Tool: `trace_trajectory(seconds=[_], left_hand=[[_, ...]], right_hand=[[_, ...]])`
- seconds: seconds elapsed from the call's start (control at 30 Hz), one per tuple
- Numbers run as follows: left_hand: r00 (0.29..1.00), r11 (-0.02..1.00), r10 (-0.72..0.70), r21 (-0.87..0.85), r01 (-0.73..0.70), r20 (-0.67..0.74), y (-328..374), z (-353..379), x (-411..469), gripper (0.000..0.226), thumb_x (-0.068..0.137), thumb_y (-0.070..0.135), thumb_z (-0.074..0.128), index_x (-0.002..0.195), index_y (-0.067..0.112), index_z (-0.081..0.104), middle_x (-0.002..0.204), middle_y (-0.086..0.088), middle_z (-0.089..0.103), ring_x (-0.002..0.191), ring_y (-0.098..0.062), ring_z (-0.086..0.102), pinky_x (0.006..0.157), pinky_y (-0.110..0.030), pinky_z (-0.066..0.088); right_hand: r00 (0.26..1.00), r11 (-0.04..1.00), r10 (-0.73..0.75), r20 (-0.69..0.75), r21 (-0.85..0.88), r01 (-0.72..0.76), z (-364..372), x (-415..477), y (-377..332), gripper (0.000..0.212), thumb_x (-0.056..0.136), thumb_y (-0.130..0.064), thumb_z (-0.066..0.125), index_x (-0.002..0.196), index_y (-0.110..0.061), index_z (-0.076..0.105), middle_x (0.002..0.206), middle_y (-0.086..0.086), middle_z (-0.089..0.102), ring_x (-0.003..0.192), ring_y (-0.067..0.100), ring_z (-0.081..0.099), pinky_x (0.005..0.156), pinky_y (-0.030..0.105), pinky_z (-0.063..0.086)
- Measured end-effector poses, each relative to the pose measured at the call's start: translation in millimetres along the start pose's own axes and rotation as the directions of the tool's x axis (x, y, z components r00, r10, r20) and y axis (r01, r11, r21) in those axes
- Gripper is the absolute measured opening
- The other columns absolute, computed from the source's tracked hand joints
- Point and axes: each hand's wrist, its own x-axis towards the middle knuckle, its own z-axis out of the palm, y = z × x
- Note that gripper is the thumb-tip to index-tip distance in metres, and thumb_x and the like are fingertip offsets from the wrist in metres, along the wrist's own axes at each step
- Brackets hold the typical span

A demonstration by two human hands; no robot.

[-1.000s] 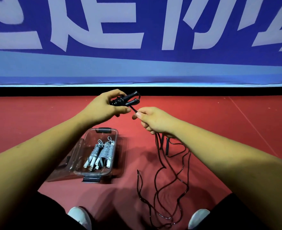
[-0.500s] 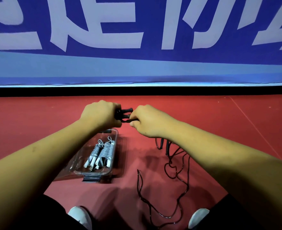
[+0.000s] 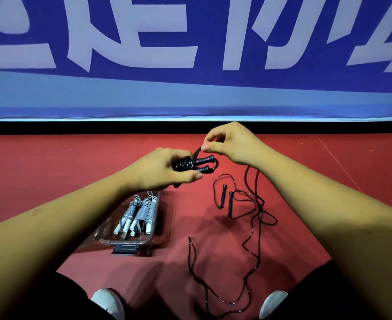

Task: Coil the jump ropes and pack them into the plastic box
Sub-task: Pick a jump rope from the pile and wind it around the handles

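My left hand (image 3: 162, 170) grips the two black handles of a jump rope (image 3: 202, 163), with several turns of cord wound round them. Just above the handles, my right hand (image 3: 229, 143) pinches the black cord, which trails down past my wrist to the floor. A second black jump rope (image 3: 227, 199) lies loose on the red floor, its two handles side by side and its cord (image 3: 250, 248) sprawling toward my feet. The clear plastic box (image 3: 130, 241) sits on the floor under my left forearm and holds two coiled grey-white ropes (image 3: 139, 213).
A blue banner with white characters (image 3: 190, 54) runs along the wall behind a black strip. My two white shoes (image 3: 108, 302) show at the bottom edge, with loose cord between them. The box's dark latch (image 3: 124, 250) faces me.
My right hand has lifted up and away from the handles, pulling cord over them as another turn. The loose cord on the floor has shortened and shifted.
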Motion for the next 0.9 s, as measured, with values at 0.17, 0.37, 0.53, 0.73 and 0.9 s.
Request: trace_trajectory(seconds=[0.17,0.37,0.53,0.73,0.9], left_hand=[[0.986,0.947,-0.053,-0.320,0.001,-0.156,6,-3,2,0.032,0.090,0.036,0.071,0.120,0.038,0.059,0.062,-0.007,0.059,0.047,-0.018,0.040,0.045,-0.025,0.033],[0.957,0.943,-0.130,-0.332,0.038,-0.260,-1,-22,3,0.023,0.089,0.030,0.071,0.111,0.029,0.065,0.063,-0.008,0.058,0.041,-0.012,0.037,0.042,-0.020,0.031],[0.881,0.978,-0.194,-0.154,0.140,-0.432,-28,-44,9,0.031,0.083,0.028,0.079,0.095,0.017,0.053,0.070,-0.006,0.066,0.037,-0.013,0.045,0.035,-0.024,0.036],[0.909,0.824,-0.166,0.453,0.340,-0.382,-47,-39,9,0.037,0.077,0.040,0.077,0.095,0.031,0.046,0.092,0.001,0.069,0.071,-0.026,0.061,0.063,-0.036,0.050],[0.963,0.696,-0.188,0.666,0.268,-0.192,-39,-14,13,0.033,0.074,0.046,0.063,0.105,0.034,0.059,0.090,0.006,0.069,0.090,-0.026,0.065,0.067,-0.031,0.049]], right_hand=[[0.993,0.985,0.094,0.074,0.140,-0.104,21,-1,6,0.021,0.098,-0.013,0.051,0.089,-0.008,0.069,0.061,0.005,0.057,0.045,0.008,0.043,0.049,0.023,0.036],[0.955,0.899,0.203,0.215,0.346,-0.269,40,-8,8,0.021,0.103,-0.018,0.042,0.108,-0.012,0.062,0.063,0.003,0.043,0.051,0.015,0.040,0.052,0.028,0.038],[0.938,0.945,0.212,0.275,0.185,-0.268,53,-19,-13,0.015,0.102,-0.020,0.044,0.095,-0.011,0.054,0.062,0.003,0.045,0.047,0.014,0.035,0.045,0.023,0.033],[0.964,0.979,-0.078,0.253,-0.162,0.122,50,-20,-46,0.031,0.093,-0.029,0.060,0.082,0.000,0.062,0.066,0.007,0.048,0.060,0.020,0.040,0.055,0.031,0.030],[0.976,0.948,-0.137,0.170,-0.265,0.179,34,-11,-48,0.020,0.091,-0.026,0.059,0.077,-0.014,0.068,0.067,0.002,0.061,0.066,0.022,0.053,0.060,0.033,0.043]])
